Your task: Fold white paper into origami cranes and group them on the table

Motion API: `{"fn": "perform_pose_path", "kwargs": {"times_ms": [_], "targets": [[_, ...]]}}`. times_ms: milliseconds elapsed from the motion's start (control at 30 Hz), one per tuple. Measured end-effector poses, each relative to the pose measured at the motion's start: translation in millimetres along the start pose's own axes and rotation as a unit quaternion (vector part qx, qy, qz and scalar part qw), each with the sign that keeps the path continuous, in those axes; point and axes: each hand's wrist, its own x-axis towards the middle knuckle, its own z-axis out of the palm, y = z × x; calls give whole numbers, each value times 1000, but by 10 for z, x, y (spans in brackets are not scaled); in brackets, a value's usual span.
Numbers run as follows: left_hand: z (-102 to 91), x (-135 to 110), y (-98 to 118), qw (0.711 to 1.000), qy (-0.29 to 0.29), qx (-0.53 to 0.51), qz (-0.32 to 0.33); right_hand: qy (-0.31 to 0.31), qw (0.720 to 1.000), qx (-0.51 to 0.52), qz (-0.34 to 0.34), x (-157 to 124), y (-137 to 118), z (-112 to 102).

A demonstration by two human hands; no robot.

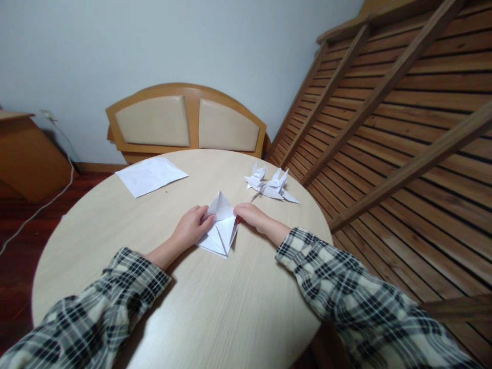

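- White folded paper (222, 229) lies in front of me, near the middle of the table (215, 312), with one point aimed away from me and creases meeting across its face.
- My left grip (189, 225) is closed on the paper's left edge, the thumb lying over the top of it.
- My right grip (252, 216) pinches the paper's right side between thumb and fingers, level with my left.
- Black, grey and cream plaid covers both my arms: the left sleeve (111, 302) and the right sleeve (353, 287) end in cuffs above the wrists.
- Beyond my right grip, well apart from the folded paper, a cluster of white paper birds (272, 188) stands with pointed wings and tails, close together.
- Farther off on the left, a flat white sheet (151, 175) lies near the table's far rim, and a tiny dark speck (166, 191) shows just beside it.
- Past the rim stands a wooden headboard (194, 123) with two cream panels, against a pale wall (215, 41).
- Brown slats make up a large wooden frame (384, 148) leaning along the right.
- At far left, a white cable (57, 193) trails past a wooden cabinet (33, 148) over dark reddish floor (19, 218).
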Motion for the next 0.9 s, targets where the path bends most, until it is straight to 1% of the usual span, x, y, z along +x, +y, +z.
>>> {"fn": "perform_pose_path", "kwargs": {"times_ms": [100,167,267,333,433,567,700,800,900], "targets": [[3,6,-16,1000,3,-5,0,3,999,35,0,12,-7,22],[1,9,-22,1000,4,-9,-5,28,998,51,-4,9,38,53],[-4,7,-25,1000,6,-18,-13,74,996,49,-20,3,128,92],[-4,3,-29,1000,6,-21,-18,81,995,42,-35,-5,176,96],[1,0,-37,999,8,-24,-21,60,995,51,-64,-34,208,67],[9,3,-48,999,3,-34,-29,17,991,109,-81,-79,215,2],[7,3,-49,999,-4,-41,-32,24,987,144,-69,-65,271,-19],[0,-2,-43,999,4,-41,-27,37,990,117,-73,-42,337,2],[-6,-4,-38,999,9,-41,-25,41,992,48,-113,-58,382,33]]}}
